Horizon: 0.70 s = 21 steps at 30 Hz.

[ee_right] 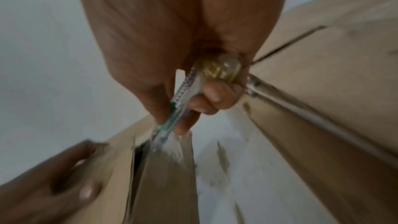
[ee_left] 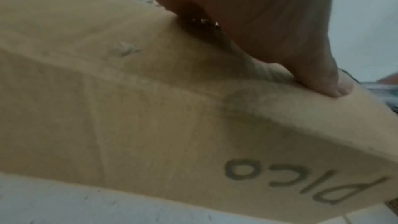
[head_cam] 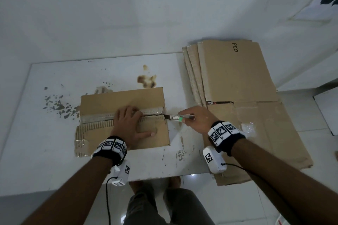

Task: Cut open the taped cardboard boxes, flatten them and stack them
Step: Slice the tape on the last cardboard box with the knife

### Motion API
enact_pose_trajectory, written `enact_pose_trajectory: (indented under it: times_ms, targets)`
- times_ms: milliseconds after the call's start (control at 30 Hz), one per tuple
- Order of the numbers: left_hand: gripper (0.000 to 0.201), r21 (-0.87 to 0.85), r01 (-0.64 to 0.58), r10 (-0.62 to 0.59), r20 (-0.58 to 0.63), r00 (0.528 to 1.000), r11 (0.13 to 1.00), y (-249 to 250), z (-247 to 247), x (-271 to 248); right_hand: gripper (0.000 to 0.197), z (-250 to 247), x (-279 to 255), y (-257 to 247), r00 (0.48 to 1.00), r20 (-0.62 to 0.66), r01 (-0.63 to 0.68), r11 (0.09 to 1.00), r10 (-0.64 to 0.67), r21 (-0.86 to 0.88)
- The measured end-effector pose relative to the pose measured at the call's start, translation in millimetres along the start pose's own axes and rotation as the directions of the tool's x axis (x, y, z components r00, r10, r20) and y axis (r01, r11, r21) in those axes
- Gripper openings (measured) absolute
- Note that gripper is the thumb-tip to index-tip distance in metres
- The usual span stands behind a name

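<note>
Left hand (head_cam: 130, 126) pressed flat, fingers spread, on the taped cardboard box (head_cam: 120, 122) at the middle of the stained white table (head_cam: 54, 133). Right hand (head_cam: 198, 119) wrapped around a clear, green-tipped utility knife (head_cam: 180, 117), blade at the box's right seam end. "PICO" printed on box side and on flattened stack (head_cam: 237, 85) to the right.

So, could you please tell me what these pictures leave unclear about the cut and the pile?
- Knife blade tip: hidden inside the box seam in the head view, blurred in the right wrist view.
- Tape under the left hand: covered, so whether it is cut there is unknown.
- Flattened stack: sheets overlap, count unclear.
- Right hand fingers: motion-blurred in the wrist view.
</note>
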<state>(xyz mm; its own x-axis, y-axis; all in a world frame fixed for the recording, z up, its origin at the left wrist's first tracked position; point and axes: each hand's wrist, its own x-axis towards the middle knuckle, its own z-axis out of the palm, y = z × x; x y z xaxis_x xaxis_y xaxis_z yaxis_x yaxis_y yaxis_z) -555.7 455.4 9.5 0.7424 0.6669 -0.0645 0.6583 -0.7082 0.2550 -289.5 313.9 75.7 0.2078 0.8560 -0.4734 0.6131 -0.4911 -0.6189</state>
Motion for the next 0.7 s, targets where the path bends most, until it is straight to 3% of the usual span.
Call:
enact_pose_trajectory:
  times_ms: [100,133,267,333,433,500,700]
  targets:
    - [0.092,-0.007,0.013,-0.013,-0.003,1.000,1.000,-3.3,3.2,3.8,0.028,23.3,-25.3,12.4,0.994,0.106,-0.013,0.995,0.003,0.095]
    - [0.089,-0.013,0.012,-0.012,-0.006,1.000,1.000,-4.7,4.4,4.8,0.027,27.4,-32.1,18.8,0.996,0.089,-0.007,0.994,-0.002,0.106]
    - [0.071,-0.133,0.103,-0.116,-0.090,0.989,0.986,1.8,2.9,8.4,0.025,21.5,-37.9,37.7,0.990,-0.129,-0.023,0.972,0.055,0.235]
    - [0.061,-0.077,0.187,-0.192,-0.066,0.979,0.979,10.8,2.3,16.1,0.025,21.5,-34.8,32.0,0.966,-0.238,-0.023,0.955,0.097,0.295]
    - [0.089,0.019,0.314,-0.314,0.131,0.940,0.949,20.1,6.6,29.4,0.023,35.3,-24.8,14.1,0.943,-0.290,-0.035,0.919,0.160,0.393]
    - [0.100,0.041,0.346,-0.347,0.173,0.922,0.938,20.8,12.8,34.0,0.025,48.3,-17.4,7.6,0.941,-0.292,-0.034,0.906,0.172,0.422]
    - [0.072,0.003,0.274,-0.275,0.012,0.962,0.962,14.4,35.1,13.5,0.027,57.4,-21.1,3.3,0.925,-0.336,-0.014,0.899,0.178,0.437]
